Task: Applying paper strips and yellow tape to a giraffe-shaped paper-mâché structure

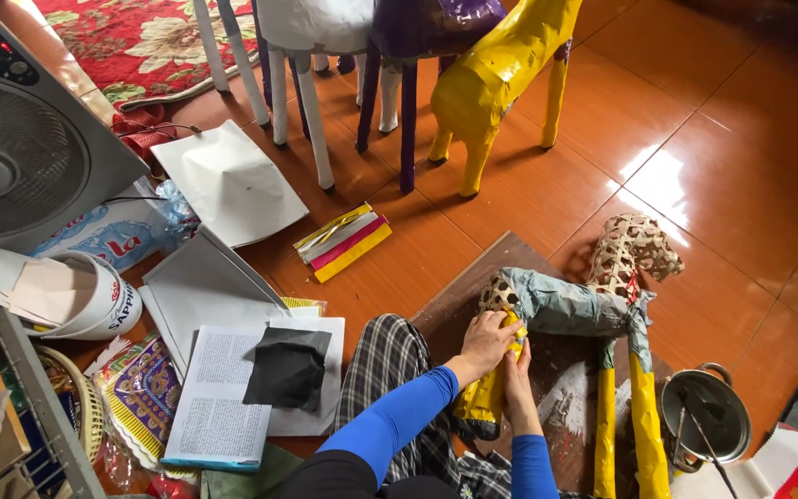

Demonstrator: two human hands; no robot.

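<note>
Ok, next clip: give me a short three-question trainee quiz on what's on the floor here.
1. True or false: both hands rest on the woven animal frame.
2. What colour is the paper on that frame's legs? A) yellow B) red C) green
3. What lies right of those legs?

Key: 1. True, the left hand and right hand press on its rear leg. 2. A. 3. A metal pot with a utensil inside.

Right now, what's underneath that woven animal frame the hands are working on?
The woven animal frame lies on a brown board set on the tiled floor. White smears show on the board near the yellow legs. What lies directly under the body is hidden.
</note>
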